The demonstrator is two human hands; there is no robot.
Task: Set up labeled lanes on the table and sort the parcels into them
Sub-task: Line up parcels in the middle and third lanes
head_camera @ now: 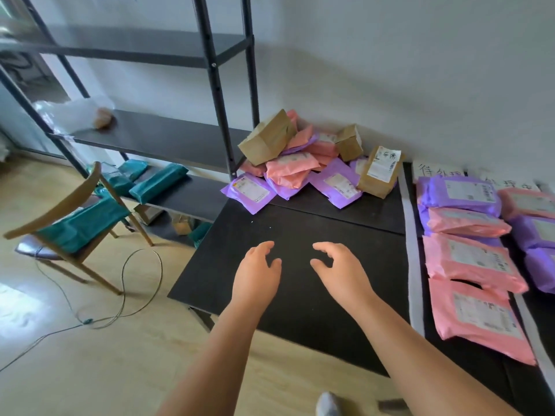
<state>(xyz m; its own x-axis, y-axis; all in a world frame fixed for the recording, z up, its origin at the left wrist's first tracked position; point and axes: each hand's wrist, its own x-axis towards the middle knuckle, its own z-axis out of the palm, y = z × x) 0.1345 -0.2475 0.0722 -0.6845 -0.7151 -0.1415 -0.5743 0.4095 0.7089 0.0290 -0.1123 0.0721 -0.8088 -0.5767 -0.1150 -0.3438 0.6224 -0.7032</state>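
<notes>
Plainly, the task is judged to be partly done. The left hand (258,271) and the right hand (339,271) are held side by side, near but apart, over a bare stretch of the dark bench (285,223). The fingers of each are loosely curved and spread, and nothing is held in either.

Well to the right of the right hand, a pale tape strip (412,250) is laid from front to back. Just beyond it, a first lane (468,259) is filled with pink and purple parcels laid in a row. A handwritten label (435,172) is set at its far end. Farther right, a second label (507,183) and a second lane (537,235) are seen, cut off by the frame edge. How many lanes exist in all cannot be told.

Ahead of both hands, well past the fingertips and against the wall, an unsorted heap (312,166) of pink, purple and brown parcels is piled. This is taken to be the work that is left. A reach forward to that heap is thought to be called for next.

Left of the left hand, teal parcels (156,183) are seen on a shelf (168,139) and a chair (75,190). Whether they are meant to be sorted cannot be told
</notes>
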